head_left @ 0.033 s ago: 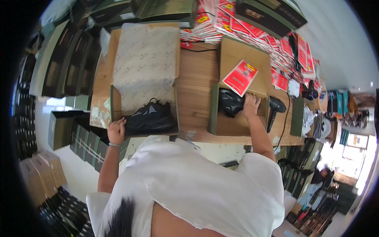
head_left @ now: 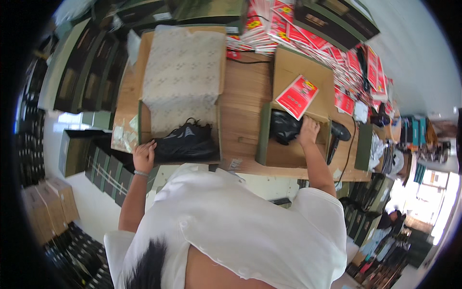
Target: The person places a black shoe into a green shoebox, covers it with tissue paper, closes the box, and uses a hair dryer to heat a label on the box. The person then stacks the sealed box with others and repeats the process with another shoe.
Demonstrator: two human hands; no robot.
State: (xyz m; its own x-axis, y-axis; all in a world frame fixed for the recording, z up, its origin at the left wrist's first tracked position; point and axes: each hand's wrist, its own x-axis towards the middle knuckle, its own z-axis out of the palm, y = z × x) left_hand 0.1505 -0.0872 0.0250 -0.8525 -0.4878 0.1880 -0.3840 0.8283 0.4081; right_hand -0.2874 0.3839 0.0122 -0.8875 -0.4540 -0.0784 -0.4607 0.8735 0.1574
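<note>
My left hand (head_left: pixel 144 154) is curled over the near left edge of an open shoe box (head_left: pixel 219 130). Its fingertips are beside the toe of a black lace-up shoe (head_left: pixel 185 144) lying in that box. Patterned wrapping paper (head_left: pixel 185 72) spreads up over the raised lid. My right hand (head_left: pixel 309 131) reaches into a second open shoe box (head_left: pixel 263 137), its fingers bent beside a black shoe (head_left: pixel 285 126); their tips are hidden, and what they grip cannot be made out. A red printed card (head_left: pixel 297 98) leans against this box's lid, just above the hand.
A black hair dryer (head_left: pixel 340 132) lies right of the second box, near a dark cable (head_left: pixel 352 144). Red cards (head_left: pixel 317 45) are heaped at the back. Green and black shoe boxes (head_left: pixel 86 72) stand at the left; another box (head_left: pixel 337 21) sits on the card heap.
The whole view has shifted slightly, so the boxes appear a little farther right. My left hand stays at the box edge, and my right hand remains inside the second box, its fingers slightly shifted.
</note>
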